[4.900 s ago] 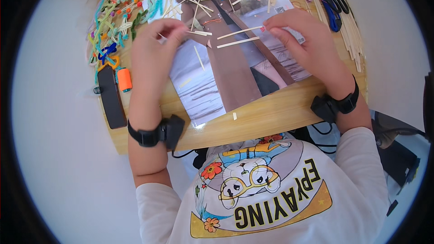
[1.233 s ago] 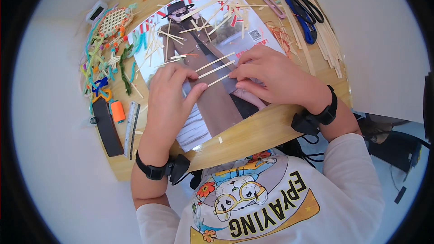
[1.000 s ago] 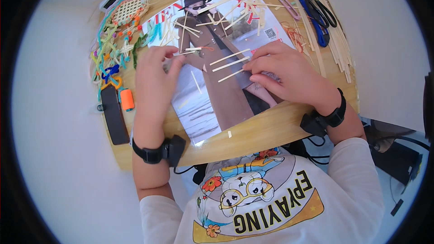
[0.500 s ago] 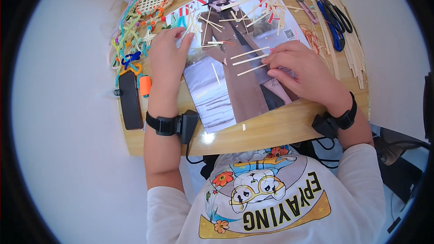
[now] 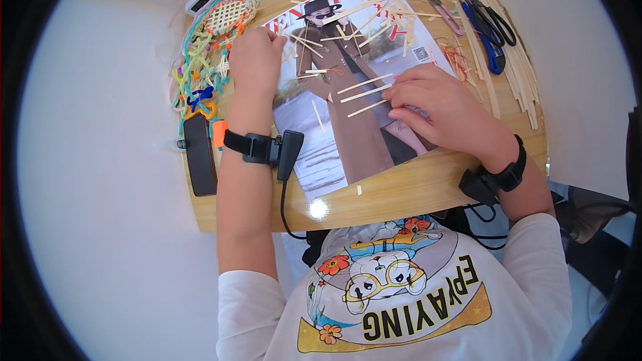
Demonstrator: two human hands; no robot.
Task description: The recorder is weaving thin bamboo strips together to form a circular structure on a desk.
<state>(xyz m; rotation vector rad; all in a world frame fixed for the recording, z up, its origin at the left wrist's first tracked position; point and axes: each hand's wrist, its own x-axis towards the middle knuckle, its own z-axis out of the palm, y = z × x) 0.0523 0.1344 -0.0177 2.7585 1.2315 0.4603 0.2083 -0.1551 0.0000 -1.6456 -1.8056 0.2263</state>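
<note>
Several thin pale wooden strips lie spread over a magazine. Three nearly parallel strips point left from the fingers of my right hand, which is closed at their right ends. The fingers partly cover those ends. My left hand is curled closed at the magazine's left edge, beside a heap of coloured pipe cleaners and beads. Whatever its fingers hold is hidden. A short strip with a reddish thread lies between the hands.
A round woven lattice piece and a small digital clock are at the far left. Nearer stand a dark phone and an orange spool. Scissors, pink-handled snips and long wooden strips lie right.
My left hand has moved up and its fingers have curled in more. My right hand stays by the three strips. The whole view has shifted slightly.
</note>
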